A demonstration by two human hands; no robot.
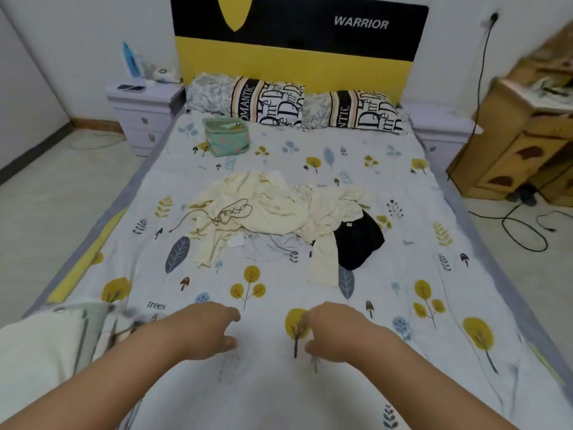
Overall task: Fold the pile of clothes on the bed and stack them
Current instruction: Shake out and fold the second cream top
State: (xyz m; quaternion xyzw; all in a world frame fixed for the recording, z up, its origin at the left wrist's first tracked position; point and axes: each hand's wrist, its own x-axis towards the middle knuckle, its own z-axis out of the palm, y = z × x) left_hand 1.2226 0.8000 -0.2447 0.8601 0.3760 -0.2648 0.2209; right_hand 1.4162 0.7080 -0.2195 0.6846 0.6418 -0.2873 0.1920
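Observation:
A loose pile of clothes (279, 212) lies in the middle of the bed (403, 305): cream garments, a pale grey piece underneath, and a black garment (359, 240) at its right edge. A thin brown cord (223, 214) lies tangled on the cream cloth. My left hand (207, 330) and my right hand (331, 330) hover over the printed sheet well short of the pile, fingers loosely curled, holding nothing. Both are apart from the clothes.
A green fabric box (226, 136) sits near two patterned pillows (291, 103) at the headboard. A folded cream and grey cloth (55, 336) lies at the bed's near left corner. A white nightstand (145, 110) stands left, a wooden cabinet (521, 135) right, with cables (511, 228) on the floor.

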